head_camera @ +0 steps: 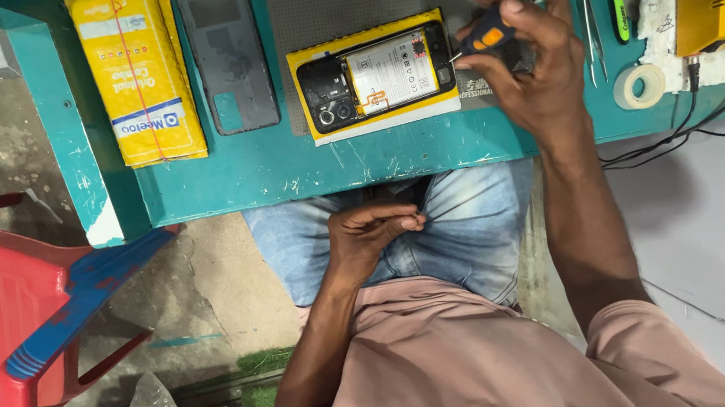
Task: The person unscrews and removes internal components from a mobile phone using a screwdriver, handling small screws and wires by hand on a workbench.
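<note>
- One opened phone (375, 76) lies in a yellow frame on the teal counter (285, 162).
- Right hand (528, 57) pinches a screwdriver (482, 39).
- Left hand (371, 234), fingers curled together, rests on jeans (465, 228).

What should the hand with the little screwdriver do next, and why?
Probably bring the screwdriver tip a touch left onto the right edge of the opened phone. The right hand holds the tool with its tip right beside that edge, and the phone lies back-off on a yellow box. The left hand rests in the lap, so it might come up to steady the phone.
</note>
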